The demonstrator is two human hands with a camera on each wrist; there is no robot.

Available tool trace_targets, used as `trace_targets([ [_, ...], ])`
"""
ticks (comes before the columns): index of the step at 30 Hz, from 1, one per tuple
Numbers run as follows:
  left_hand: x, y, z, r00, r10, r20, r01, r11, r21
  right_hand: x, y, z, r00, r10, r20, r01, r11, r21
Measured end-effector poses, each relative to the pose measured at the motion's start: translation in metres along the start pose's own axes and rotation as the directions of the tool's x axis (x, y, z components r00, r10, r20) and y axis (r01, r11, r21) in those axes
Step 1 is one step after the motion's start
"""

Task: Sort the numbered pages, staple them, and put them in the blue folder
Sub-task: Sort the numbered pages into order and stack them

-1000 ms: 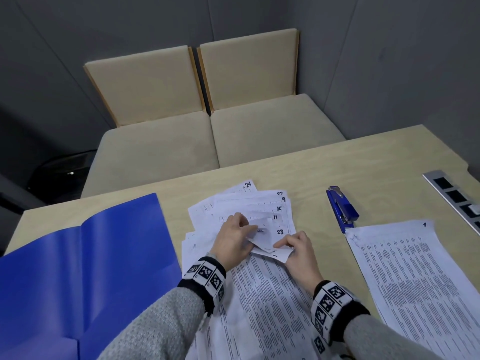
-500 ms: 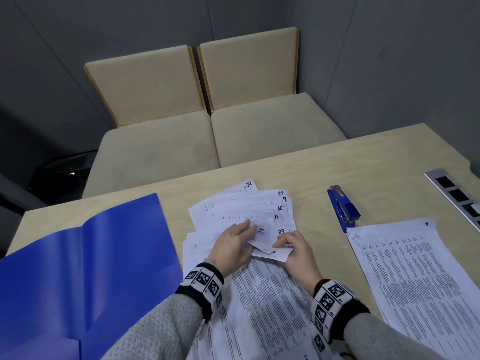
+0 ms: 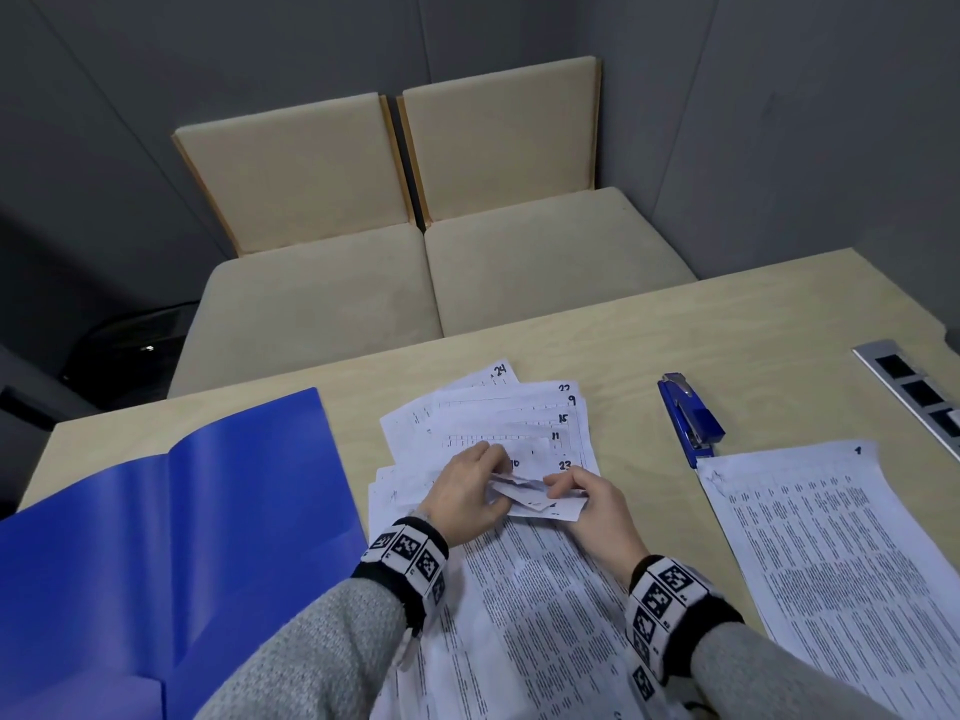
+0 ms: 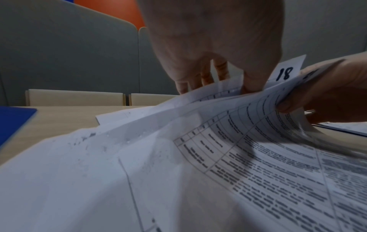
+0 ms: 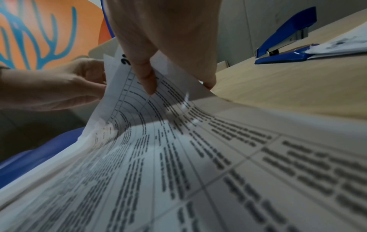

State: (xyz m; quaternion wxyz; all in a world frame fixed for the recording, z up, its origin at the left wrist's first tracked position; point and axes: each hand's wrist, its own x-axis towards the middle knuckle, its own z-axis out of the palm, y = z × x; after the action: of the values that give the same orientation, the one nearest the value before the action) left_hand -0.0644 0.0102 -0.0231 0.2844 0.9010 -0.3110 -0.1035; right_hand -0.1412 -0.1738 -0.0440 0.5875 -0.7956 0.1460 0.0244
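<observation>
A fanned, unsorted pile of numbered pages [image 3: 519, 423] lies mid-table, with 24, 9, 15, 11 and 23 showing at the corners. My left hand [image 3: 483, 470] and right hand [image 3: 563, 483] both pinch lifted top corners of the nearer sheets. In the left wrist view my left hand [image 4: 218, 75] grips a sheet beside the page marked 18 [image 4: 286, 72]. My right hand [image 5: 158, 62] holds a bent corner between thumb and finger. The open blue folder [image 3: 171, 537] lies at the left. The blue stapler [image 3: 688, 418] sits to the right.
A second pile with page 1 on top [image 3: 831, 563] lies at the right, its corner touching the stapler. A metal socket strip [image 3: 919, 392] runs along the table's right edge. Two beige seats [image 3: 415, 283] stand beyond the far table edge.
My left fingers have gone from lying flat on the pages to curling round the lifted corners. The right hand has barely moved.
</observation>
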Motion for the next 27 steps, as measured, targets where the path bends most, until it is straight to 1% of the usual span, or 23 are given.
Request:
trace_targets([
  [2, 0.002, -0.001, 0.001, 0.999, -0.030, 0.016, 0.030, 0.999, -0.021, -0.001, -0.001, 0.000, 1.000, -0.007, -0.003, 0.007, 1.000, -0.019],
  [4, 0.004, -0.002, 0.001, 0.997, -0.057, 0.051, 0.056, 0.998, 0.008, -0.001, 0.000, 0.000, 1.000, -0.005, -0.005, 0.004, 0.999, -0.035],
  [6, 0.005, -0.003, 0.001, 0.996, -0.053, 0.069, 0.049, 0.997, 0.058, -0.001, -0.001, 0.000, 1.000, -0.004, -0.005, 0.003, 0.999, -0.035],
  [11, 0.003, -0.005, 0.003, 0.997, -0.027, 0.068, 0.018, 0.991, 0.132, 0.002, -0.004, -0.001, 1.000, -0.017, -0.001, 0.017, 0.999, -0.034],
  [14, 0.000, -0.006, 0.004, 0.996, -0.039, 0.084, 0.023, 0.983, 0.181, 0.003, -0.002, 0.000, 1.000, -0.013, 0.004, 0.013, 0.999, -0.036],
  [19, 0.000, -0.010, 0.005, 0.999, -0.046, 0.014, 0.043, 0.983, 0.179, 0.001, -0.006, 0.001, 1.000, -0.025, 0.007, 0.025, 0.999, -0.031],
  [24, 0.005, -0.013, 0.003, 0.988, -0.132, 0.082, 0.115, 0.975, 0.192, 0.001, -0.007, 0.002, 0.999, -0.034, 0.009, 0.034, 0.999, -0.006],
  [27, 0.004, -0.013, 0.001, 0.995, -0.089, 0.044, 0.081, 0.983, 0.164, 0.001, -0.007, 0.002, 1.000, -0.002, 0.023, 0.001, 1.000, 0.010],
])
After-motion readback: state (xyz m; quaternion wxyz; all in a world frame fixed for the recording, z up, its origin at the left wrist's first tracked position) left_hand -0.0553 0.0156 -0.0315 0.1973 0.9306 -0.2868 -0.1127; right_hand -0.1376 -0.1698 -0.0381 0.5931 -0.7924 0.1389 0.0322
